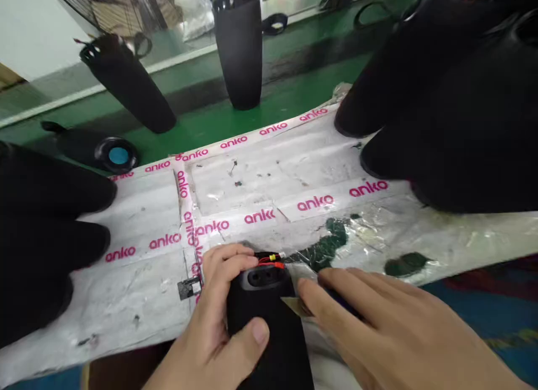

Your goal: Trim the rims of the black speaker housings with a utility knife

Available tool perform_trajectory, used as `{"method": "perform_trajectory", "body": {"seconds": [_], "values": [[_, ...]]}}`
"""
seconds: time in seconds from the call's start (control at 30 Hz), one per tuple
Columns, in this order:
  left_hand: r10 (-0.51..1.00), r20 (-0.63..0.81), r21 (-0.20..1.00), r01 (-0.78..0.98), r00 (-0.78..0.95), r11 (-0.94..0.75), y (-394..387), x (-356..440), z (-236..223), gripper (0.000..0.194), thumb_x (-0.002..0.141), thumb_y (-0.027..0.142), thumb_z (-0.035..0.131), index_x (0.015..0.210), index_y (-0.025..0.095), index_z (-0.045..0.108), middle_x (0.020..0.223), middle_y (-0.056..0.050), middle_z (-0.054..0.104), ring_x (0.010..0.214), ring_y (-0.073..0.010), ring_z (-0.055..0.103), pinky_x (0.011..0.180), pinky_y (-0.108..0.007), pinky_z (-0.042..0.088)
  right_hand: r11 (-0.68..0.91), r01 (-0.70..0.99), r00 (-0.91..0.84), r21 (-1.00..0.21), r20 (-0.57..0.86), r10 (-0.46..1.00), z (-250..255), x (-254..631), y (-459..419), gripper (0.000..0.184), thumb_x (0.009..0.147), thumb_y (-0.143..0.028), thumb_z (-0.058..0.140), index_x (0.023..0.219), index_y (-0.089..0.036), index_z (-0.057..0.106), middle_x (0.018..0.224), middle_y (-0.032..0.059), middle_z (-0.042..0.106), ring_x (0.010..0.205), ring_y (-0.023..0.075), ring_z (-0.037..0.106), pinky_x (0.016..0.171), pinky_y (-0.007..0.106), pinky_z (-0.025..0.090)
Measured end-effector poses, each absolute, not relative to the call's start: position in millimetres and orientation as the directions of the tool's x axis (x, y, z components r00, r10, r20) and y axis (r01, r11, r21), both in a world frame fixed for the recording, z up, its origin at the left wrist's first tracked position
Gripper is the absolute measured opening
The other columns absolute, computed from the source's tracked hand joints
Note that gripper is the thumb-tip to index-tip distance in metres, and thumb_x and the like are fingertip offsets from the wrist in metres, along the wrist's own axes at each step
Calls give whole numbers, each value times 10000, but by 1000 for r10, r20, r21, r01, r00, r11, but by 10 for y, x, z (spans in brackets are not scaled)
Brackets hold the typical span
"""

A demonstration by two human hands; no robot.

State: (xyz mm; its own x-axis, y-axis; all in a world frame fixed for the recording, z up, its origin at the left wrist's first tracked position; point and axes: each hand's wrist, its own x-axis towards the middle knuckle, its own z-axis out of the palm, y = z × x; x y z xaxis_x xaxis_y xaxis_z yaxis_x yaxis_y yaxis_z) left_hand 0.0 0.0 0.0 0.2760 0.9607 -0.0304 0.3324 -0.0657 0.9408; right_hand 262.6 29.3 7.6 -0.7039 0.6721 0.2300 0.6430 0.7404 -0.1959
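My left hand (229, 311) is wrapped round a black fabric-covered speaker body (273, 328), thumb on its near face and fingers over its top edge. Red wires with a yellow-and-red connector (272, 261) stick out at the far end, behind an oval recessed panel (264, 277) with dark holes. Close by on the right, my right hand (378, 323) is closed round a knife, whose pointed blade (296, 306) lies at the speaker's right edge. Most of the knife's dark handle is hidden by the fingers. Whether the blade touches the fabric I cannot tell.
Similar black bodies lie at the left (50, 227) and right (458, 115); others (239, 48) stand farther back on a green surface (290, 93). A round black part with a blue disc (118, 156) is at left. White sheeting (247, 182) with pink-lettered tape covers the bench.
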Motion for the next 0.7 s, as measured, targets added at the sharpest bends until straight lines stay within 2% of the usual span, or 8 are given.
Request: {"method": "perform_trajectory", "body": {"seconds": [0.23,0.4,0.7], "values": [[964,95,930,324,249,-175,29,92,-71,452,1108,461,565,1540,371,467,1459,-71,498,1411,-296,426,1206,-402,378,747,632,-724,-207,188,664,185,2503,398,361,1108,-126,265,1280,-233,563,976,-5,731,765,217,699,639,395,496],[995,62,937,339,74,-83,-16,212,-19,386,1088,565,547,1433,393,553,1369,-73,564,1363,-348,455,1164,-466,343,743,643,-714,-187,203,670,152,2484,405,347,1143,-158,257,1277,-229,570,971,0,742,795,216,714,639,393,483],[996,87,899,428,29,-91,-11,281,-41,371,1060,591,510,1368,392,566,1336,-47,603,1312,-331,478,1148,-450,285,721,646,-704,-249,169,689,149,2512,391,320,1149,-177,283,1262,-234,576,935,-22,714,737,199,669,632,385,487]]}}
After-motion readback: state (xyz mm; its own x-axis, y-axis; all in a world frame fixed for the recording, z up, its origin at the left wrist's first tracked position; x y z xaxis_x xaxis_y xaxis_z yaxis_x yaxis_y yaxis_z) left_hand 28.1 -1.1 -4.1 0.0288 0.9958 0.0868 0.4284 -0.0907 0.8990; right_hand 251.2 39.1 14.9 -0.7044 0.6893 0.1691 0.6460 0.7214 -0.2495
